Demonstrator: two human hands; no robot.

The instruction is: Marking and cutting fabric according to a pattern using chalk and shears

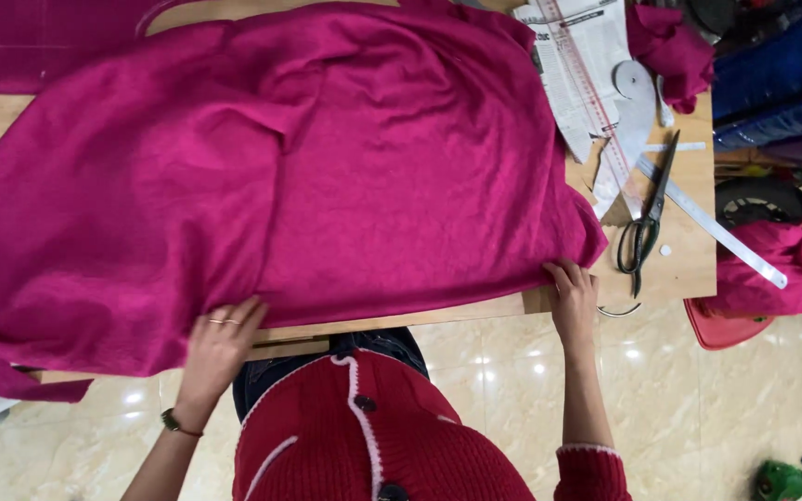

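A magenta fabric sheet [327, 167] covers most of the wooden tabletop [689, 260], running off the frame's left and top edges. At the near edge, the left hand [220, 339] and right hand [573, 292] each pinch its hem. Bare wood at right carries scissors [644, 227] and a metal ruler [712, 223].

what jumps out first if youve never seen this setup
A big magenta cloth covers most of the wooden table, with the left hand and right hand holding its near edge. At the table's right end lie dark scissors beside a long ruler.
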